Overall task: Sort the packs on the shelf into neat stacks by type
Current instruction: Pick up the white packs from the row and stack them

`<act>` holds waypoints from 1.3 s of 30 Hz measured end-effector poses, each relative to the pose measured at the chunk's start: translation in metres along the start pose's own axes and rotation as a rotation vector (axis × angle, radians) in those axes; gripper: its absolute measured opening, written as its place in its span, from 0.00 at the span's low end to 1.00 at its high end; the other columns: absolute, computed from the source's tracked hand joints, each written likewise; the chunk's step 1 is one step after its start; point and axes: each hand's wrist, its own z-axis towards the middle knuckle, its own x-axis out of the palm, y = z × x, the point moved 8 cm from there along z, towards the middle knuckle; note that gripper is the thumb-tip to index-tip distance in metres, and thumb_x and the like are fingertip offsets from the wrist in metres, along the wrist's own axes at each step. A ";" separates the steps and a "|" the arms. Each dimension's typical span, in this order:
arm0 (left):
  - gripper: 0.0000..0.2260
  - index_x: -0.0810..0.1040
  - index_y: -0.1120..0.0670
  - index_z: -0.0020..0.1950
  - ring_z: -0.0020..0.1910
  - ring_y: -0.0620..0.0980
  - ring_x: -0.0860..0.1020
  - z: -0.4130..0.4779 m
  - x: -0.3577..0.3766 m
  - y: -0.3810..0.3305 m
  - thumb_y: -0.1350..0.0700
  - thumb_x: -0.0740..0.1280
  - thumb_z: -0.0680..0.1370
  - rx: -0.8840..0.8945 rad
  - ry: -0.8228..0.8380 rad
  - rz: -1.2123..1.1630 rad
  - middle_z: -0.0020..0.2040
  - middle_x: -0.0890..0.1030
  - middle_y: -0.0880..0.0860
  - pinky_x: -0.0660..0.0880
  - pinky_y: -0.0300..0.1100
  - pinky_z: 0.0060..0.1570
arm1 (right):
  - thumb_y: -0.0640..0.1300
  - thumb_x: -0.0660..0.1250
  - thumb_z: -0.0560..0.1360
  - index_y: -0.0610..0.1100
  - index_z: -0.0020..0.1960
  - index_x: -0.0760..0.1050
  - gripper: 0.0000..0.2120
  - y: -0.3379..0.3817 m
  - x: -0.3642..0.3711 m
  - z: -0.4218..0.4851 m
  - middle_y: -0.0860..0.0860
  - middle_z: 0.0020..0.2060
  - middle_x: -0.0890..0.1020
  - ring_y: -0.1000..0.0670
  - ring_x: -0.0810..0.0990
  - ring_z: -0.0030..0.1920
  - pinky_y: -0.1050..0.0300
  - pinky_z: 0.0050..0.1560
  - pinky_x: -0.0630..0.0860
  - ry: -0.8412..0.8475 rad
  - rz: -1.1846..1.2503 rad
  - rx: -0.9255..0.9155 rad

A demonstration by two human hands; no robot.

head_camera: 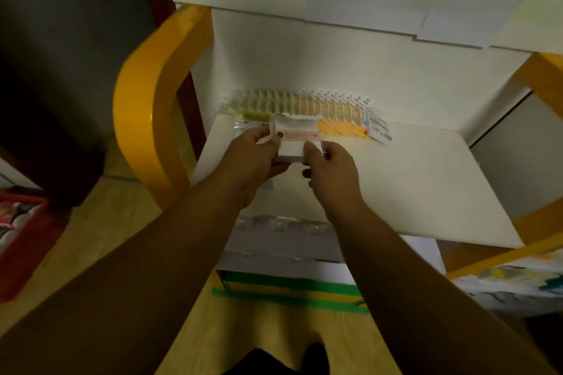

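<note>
Small stack of white packs, the top one crossed by a pink band, held level between left hand and right hand above the white shelf. Behind it a row of packs leans overlapped along the back wall, greenish-yellow at left, pink-and-yellow at right. A yellow-striped pack lies flat just right of the stack; a clear pack with a green patch lies at left; a white pack with black print ends the row

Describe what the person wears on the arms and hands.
Nothing shows: the left hand and right hand are ungloved, with no ring, watch or band in view. The left forearm and right forearm are bare, with no sleeve visible.
</note>
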 end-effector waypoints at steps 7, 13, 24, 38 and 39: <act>0.16 0.74 0.53 0.69 0.54 0.54 0.82 -0.005 -0.026 -0.008 0.58 0.66 0.81 0.031 -0.074 0.005 0.60 0.80 0.56 0.82 0.47 0.48 | 0.59 0.62 0.78 0.47 0.49 0.78 0.16 0.010 0.017 -0.003 0.49 0.41 0.83 0.47 0.84 0.39 0.42 0.44 0.82 0.026 -0.080 -0.062; 0.16 0.75 0.53 0.68 0.51 0.52 0.83 -0.010 -0.036 -0.018 0.58 0.67 0.80 0.042 -0.190 -0.024 0.56 0.81 0.53 0.82 0.48 0.49 | 0.55 0.63 0.80 0.47 0.49 0.79 0.13 0.015 0.016 0.008 0.54 0.40 0.81 0.52 0.80 0.41 0.52 0.42 0.78 0.044 -0.047 -0.067; 0.10 0.76 0.49 0.62 0.53 0.49 0.81 -0.033 -0.079 -0.039 0.58 0.62 0.82 0.179 -0.480 0.002 0.56 0.82 0.50 0.82 0.44 0.48 | 0.47 0.65 0.79 0.45 0.46 0.80 0.08 0.002 0.039 0.012 0.48 0.40 0.82 0.51 0.78 0.36 0.55 0.38 0.73 0.204 0.367 0.167; 0.14 0.71 0.51 0.69 0.52 0.45 0.77 -0.032 -0.097 -0.055 0.57 0.56 0.85 0.293 -0.425 0.178 0.58 0.76 0.47 0.81 0.38 0.46 | 0.45 0.62 0.79 0.46 0.39 0.77 0.10 0.004 0.048 -0.002 0.48 0.40 0.83 0.48 0.82 0.40 0.57 0.32 0.71 -0.025 0.349 0.266; 0.14 0.71 0.51 0.70 0.54 0.47 0.77 -0.032 -0.097 -0.055 0.57 0.56 0.85 0.304 -0.427 0.184 0.60 0.76 0.48 0.81 0.38 0.45 | 0.45 0.62 0.78 0.46 0.39 0.77 0.11 0.003 0.048 -0.003 0.48 0.39 0.83 0.47 0.82 0.40 0.57 0.31 0.70 -0.041 0.343 0.277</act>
